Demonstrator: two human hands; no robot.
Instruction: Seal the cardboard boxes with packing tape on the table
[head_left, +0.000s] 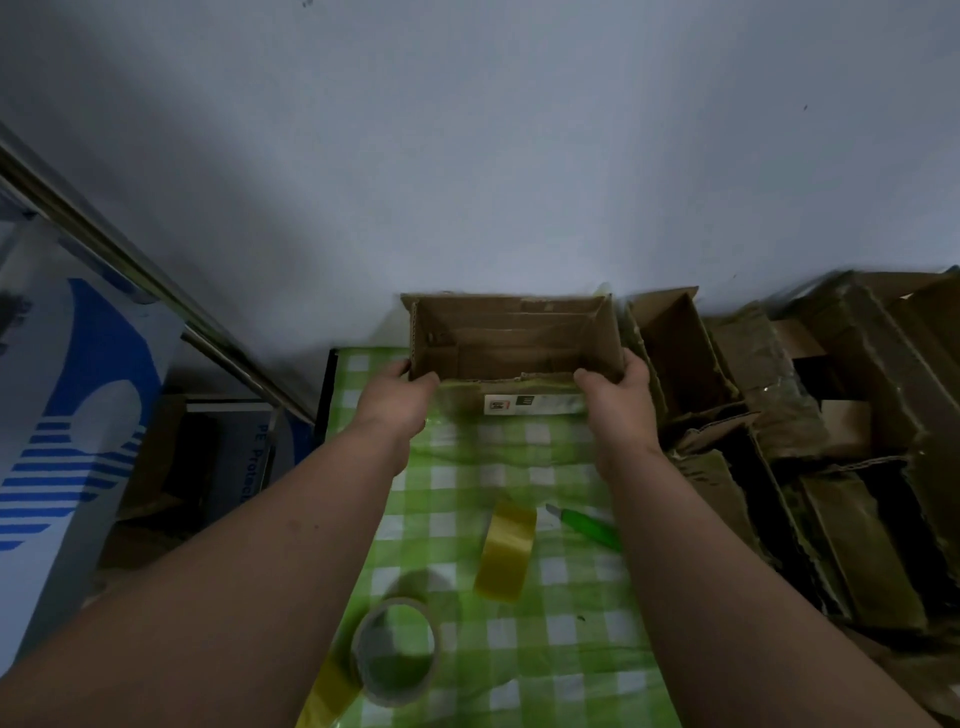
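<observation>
Both hands, left hand (397, 400) and right hand (618, 387), grip an open brown cardboard box (511, 332), fingers curled over its near corners, apparently positioning it for taping.

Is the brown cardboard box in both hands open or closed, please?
Open: the brown cardboard box shows its bare inside, with no flaps across it.

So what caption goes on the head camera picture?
Both hands, left and right, hold an open cardboard box above tape rolls.
</observation>
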